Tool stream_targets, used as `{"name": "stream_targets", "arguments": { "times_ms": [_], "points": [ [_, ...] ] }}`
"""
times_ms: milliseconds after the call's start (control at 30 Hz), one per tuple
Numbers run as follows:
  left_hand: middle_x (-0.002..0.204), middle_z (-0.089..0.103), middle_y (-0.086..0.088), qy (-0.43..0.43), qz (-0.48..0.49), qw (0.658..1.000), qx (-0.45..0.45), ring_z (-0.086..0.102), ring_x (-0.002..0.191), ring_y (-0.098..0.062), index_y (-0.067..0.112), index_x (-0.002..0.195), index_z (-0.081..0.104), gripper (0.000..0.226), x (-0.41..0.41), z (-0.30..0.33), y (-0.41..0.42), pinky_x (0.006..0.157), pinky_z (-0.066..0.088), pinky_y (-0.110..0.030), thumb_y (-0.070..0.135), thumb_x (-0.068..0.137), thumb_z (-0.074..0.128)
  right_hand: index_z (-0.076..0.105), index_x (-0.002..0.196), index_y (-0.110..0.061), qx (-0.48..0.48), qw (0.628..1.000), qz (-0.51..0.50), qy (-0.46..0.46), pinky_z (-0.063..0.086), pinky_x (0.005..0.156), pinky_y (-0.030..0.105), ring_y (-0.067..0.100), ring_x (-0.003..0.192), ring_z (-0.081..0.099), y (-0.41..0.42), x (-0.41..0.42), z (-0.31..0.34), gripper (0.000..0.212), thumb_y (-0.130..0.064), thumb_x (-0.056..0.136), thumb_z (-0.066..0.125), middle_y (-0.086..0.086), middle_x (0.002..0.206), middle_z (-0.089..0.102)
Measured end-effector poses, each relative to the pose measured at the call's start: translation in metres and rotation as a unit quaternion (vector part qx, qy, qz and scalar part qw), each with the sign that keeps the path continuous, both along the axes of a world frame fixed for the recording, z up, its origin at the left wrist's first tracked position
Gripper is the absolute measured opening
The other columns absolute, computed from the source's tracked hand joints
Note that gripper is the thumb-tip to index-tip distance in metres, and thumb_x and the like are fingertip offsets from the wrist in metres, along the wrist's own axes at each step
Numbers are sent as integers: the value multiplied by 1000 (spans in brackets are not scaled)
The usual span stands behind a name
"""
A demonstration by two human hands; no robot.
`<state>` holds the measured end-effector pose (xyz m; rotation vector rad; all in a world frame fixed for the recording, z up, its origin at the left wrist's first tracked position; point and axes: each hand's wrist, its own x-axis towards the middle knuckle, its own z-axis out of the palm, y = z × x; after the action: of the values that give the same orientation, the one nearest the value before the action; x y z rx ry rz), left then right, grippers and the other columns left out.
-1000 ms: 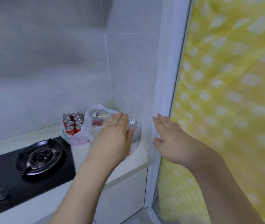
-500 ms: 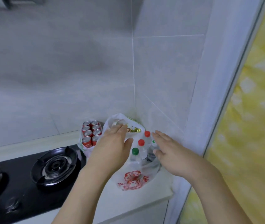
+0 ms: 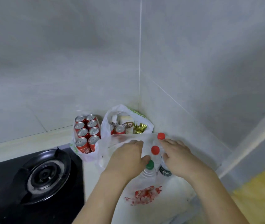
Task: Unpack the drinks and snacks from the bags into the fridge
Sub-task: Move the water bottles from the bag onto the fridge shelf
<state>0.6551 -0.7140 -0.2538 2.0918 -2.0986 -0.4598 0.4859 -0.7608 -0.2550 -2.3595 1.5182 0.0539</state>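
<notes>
Three plastic bags stand in the tiled corner of the counter. The nearest, a clear bag with a red print (image 3: 144,194), holds bottles with two red caps (image 3: 155,150) and one green cap (image 3: 150,164). My left hand (image 3: 128,159) lies on the bag's left rim, thumb beside the green cap. My right hand (image 3: 180,157) lies on its right rim, fingertips just below the farther red cap (image 3: 161,136). The fingers of both are nearly straight. Behind it, a white bag (image 3: 107,126) holds snack packets and cans. Left of that is a bag of red cans (image 3: 86,135).
A black gas hob with a round burner (image 3: 46,175) fills the counter's left part, close to the can bag. The white counter (image 3: 93,178) ends at a pale frame (image 3: 248,143) on the right, with a yellow patterned curtain (image 3: 261,196) beyond it. No fridge is in view.
My right hand moved left from the wall edge onto the bottle bag. My left hand stayed at the bag's left rim. The view swung left and down, bringing the bags closer.
</notes>
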Motion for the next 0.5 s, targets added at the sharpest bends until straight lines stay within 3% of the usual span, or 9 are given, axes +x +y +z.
{"name": "stream_targets", "arguments": {
  "times_ms": [100, 233, 367, 500],
  "points": [
    [119, 58, -5, -13, -22, 999, 42, 56, 112, -26, 14, 122, 53, 47, -7, -19, -19, 88, 49, -38, 49, 91, 52, 25, 151, -23, -10, 1000, -18, 23, 27, 112, 36, 26, 133, 32, -19, 3, -16, 55, -19, 98, 38, -3, 154, 31],
    [87, 56, -1, -23, -23, 997, 70, 58, 87, -25, 18, 85, 46, 33, -12, -38, -36, 65, 41, -32, 50, 87, 54, 38, 142, -25, -26, 999, -18, 43, 31, 107, 35, 25, 125, 38, -39, 7, -30, 47, -23, 96, 43, -2, 140, 45],
    [95, 65, -1, -14, -3, 995, 100, 62, 92, -25, 17, 97, 62, 39, -7, -51, -44, 74, 50, -32, 52, 83, 54, 49, 131, -26, -15, 999, -3, 49, 30, 107, 36, 25, 124, 40, -51, 19, -41, 35, -29, 97, 47, -2, 133, 51],
    [74, 60, 0, -15, 35, 995, 95, 61, 74, -23, 15, 79, 60, 27, 11, -56, -50, 61, 46, -28, 41, 82, 55, 58, 114, -24, -5, 998, 0, 69, 33, 98, 36, 26, 114, 44, -56, 30, -46, 23, -27, 94, 47, 2, 118, 56]
  ]
}}
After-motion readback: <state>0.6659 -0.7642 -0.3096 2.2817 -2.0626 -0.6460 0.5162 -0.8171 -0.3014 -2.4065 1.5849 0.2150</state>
